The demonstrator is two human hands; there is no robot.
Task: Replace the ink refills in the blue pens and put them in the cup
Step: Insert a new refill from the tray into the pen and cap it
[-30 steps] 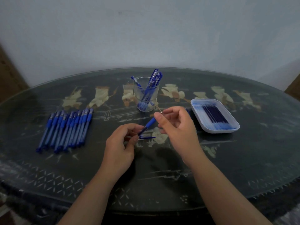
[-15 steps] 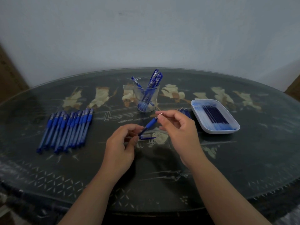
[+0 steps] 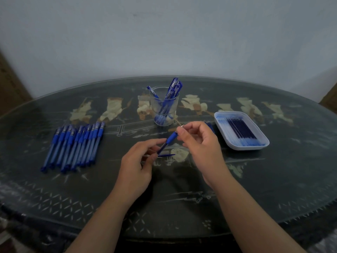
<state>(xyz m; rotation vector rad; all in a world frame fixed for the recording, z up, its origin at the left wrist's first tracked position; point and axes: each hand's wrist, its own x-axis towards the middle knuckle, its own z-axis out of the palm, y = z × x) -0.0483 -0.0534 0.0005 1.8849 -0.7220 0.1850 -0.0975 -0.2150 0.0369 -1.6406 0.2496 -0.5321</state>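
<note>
On a dark table (image 3: 273, 179), the left hand (image 3: 136, 167) and right hand (image 3: 198, 143) both pinch a slanted blue pen (image 3: 168, 141). The cup (image 3: 164, 106) of pens stands behind it; loose pens (image 3: 73, 145) lie to the left.

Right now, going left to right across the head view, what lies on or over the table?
Row of blue pens → left hand → blue pen pinched by both hands → right hand → white tray of refills. Cup omitted: it overlaps the held pen.

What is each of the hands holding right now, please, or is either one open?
Left hand: closed, pinching the lower barrel of the blue pen.
Right hand: closed, pinching the same pen's tip end.
</note>
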